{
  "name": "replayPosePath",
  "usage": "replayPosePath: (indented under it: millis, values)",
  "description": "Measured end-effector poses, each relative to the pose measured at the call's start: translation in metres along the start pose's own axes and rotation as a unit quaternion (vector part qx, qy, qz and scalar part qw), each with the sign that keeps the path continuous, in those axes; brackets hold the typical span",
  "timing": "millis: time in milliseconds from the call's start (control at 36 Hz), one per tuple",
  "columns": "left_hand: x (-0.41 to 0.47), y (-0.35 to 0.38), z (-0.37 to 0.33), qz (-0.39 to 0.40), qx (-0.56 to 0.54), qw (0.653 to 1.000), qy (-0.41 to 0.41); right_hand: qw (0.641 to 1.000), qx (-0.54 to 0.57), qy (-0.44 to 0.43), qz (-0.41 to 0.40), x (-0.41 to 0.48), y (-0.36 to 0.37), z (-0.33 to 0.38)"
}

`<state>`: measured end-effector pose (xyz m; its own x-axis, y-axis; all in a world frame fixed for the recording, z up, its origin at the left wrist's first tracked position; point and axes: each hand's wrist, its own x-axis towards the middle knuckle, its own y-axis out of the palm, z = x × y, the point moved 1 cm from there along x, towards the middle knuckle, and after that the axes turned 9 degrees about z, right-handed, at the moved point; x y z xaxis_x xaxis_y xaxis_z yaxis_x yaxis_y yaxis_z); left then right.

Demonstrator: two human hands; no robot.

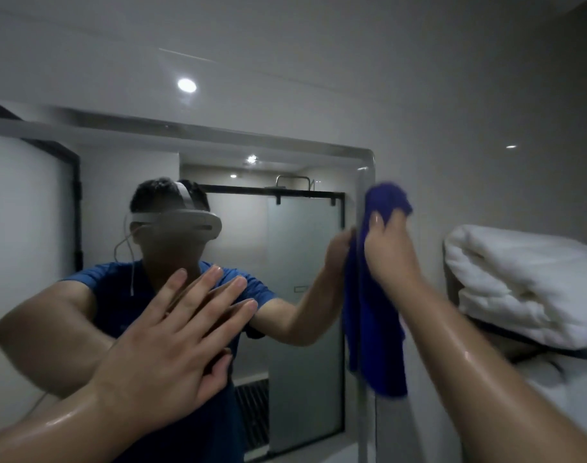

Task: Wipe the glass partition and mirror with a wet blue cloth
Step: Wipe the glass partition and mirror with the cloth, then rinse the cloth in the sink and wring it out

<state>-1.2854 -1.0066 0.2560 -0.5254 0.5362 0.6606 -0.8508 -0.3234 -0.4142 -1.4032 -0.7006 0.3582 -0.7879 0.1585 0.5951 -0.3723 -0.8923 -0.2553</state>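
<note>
Left hand (171, 349), 7 o'clock: fingers straight and spread, flat against the smooth mirror (28, 262). Right hand (389, 248), 3 o'clock: fingers curled, gripping the bunched, soft blue cloth (375, 329) at the mirror's rounded right edge; the cloth hangs in limp folds. Fluffy folded white towels (519, 282) lie further right.

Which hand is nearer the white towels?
Right. The right hand, gripping the blue cloth, is left of the white towels; the left hand is farther left, at the mirror.
</note>
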Motion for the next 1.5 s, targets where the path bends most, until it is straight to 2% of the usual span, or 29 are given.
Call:
replayPosePath:
  millis: [167,222,278,417,528,639,695,806,917,1056,1167,1250,1334,1417,1500]
  values:
    - [0.0,0.001,0.0,0.002,0.007,1.0,0.005,0.989,0.008,0.139,0.048,-0.12,0.046,-0.136]
    - [0.001,0.0,0.0,0.003,0.007,1.0,0.003,0.982,0.005,0.179,0.059,-0.141,0.057,-0.162]
    - [0.001,0.0,0.0,0.008,0.009,1.0,0.004,0.981,0.012,0.183,0.067,-0.148,0.058,-0.168]
    - [0.002,0.0,0.001,0.009,0.01,1.0,0.011,0.988,0.033,0.143,0.057,-0.122,0.041,-0.129]
    - [0.002,0.002,0.001,0.009,0.012,1.0,0.012,0.999,0.028,0.043,0.019,-0.047,0.015,-0.047]
    - [0.002,0.004,0.0,0.001,0.006,1.0,0.007,0.999,0.005,-0.014,-0.039,0.044,-0.009,0.05]
    - [0.001,0.005,-0.001,-0.008,0.004,1.0,0.005,0.998,0.004,-0.037,-0.054,0.062,-0.013,0.073]
    - [0.0,0.006,0.0,-0.016,0.006,1.0,0.006,0.996,-0.001,-0.046,-0.077,0.047,-0.005,0.059]
    - [-0.001,0.007,0.0,-0.022,0.008,1.0,0.001,0.998,0.019,-0.024,-0.054,-0.012,0.01,0.001]
    - [-0.005,0.007,0.001,-0.013,0.02,1.0,-0.002,0.998,0.049,0.047,0.006,-0.117,0.049,-0.128]
    - [-0.008,0.008,0.002,0.002,0.039,0.999,-0.004,0.983,0.036,0.166,0.064,-0.206,0.076,-0.219]
    - [-0.008,0.003,0.001,0.018,0.057,0.998,-0.005,0.952,-0.007,0.287,0.105,-0.253,0.087,-0.272]
    - [-0.009,-0.002,0.0,0.048,0.066,0.997,0.002,0.917,-0.031,0.378,0.122,-0.296,0.086,-0.302]
    - [-0.007,-0.01,0.0,0.084,0.056,0.995,0.008,0.882,-0.054,0.447,0.141,-0.345,0.082,-0.302]
    - [-0.003,-0.016,0.001,0.091,0.011,0.996,-0.013,0.868,-0.044,0.451,0.205,-0.392,0.081,-0.28]
